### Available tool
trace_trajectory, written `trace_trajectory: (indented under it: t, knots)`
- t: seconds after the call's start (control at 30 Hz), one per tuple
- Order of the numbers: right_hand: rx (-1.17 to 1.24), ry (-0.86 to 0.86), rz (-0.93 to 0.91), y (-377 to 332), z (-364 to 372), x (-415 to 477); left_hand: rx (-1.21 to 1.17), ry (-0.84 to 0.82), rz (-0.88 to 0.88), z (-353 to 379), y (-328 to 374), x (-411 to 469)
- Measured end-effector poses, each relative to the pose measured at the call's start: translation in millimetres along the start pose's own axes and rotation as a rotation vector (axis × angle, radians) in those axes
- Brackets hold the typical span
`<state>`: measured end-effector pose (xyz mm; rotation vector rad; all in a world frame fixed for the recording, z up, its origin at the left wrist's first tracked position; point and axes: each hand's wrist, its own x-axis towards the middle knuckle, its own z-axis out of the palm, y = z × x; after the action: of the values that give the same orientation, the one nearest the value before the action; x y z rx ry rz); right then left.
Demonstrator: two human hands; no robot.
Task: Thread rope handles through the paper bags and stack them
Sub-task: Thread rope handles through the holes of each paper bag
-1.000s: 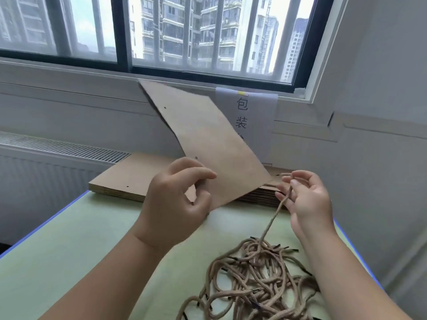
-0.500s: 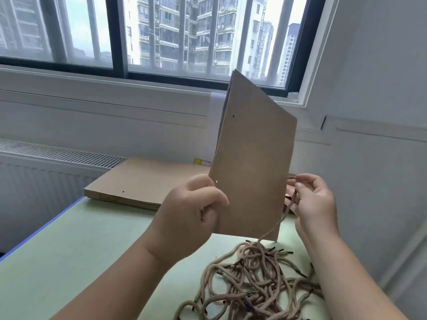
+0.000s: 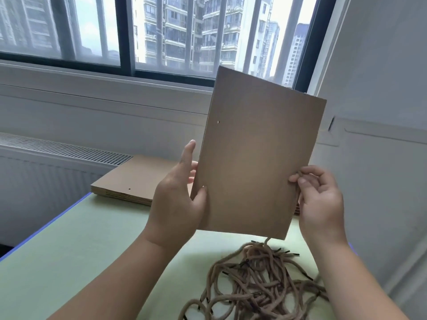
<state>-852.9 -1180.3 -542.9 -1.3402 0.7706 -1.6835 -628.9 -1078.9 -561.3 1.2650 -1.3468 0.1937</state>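
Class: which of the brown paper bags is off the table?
The bag the left hand holds upright; the others lie flat in a stack at the table's far end.

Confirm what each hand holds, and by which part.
Left hand grips the paper bag at its lower left edge. Right hand pinches a rope near its end, beside the bag's right edge.

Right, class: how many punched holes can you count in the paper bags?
2. One hole sits near the left edge of the held bag; another hole is in the top of the stack. The left hand may hide more.
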Motion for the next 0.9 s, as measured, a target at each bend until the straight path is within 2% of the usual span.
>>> trace_trajectory:
  t: [0.2,0.4,0.7,0.9]
  knots:
    - [-0.064,-0.116,-0.054,-5,7,-9,0.026,0.062,-0.078,-10,1,8]
    - [-0.114,-0.203,-0.096,-8,13,-17,0.233,0.157,-0.046,-12,-6,11]
    - [-0.14,-0.216,-0.144,-10,17,-20,0.173,0.106,-0.104,-15,5,9]
    - [-0.22,-0.251,-0.197,-11,19,-23,0.21,0.103,-0.061,-16,2,10]
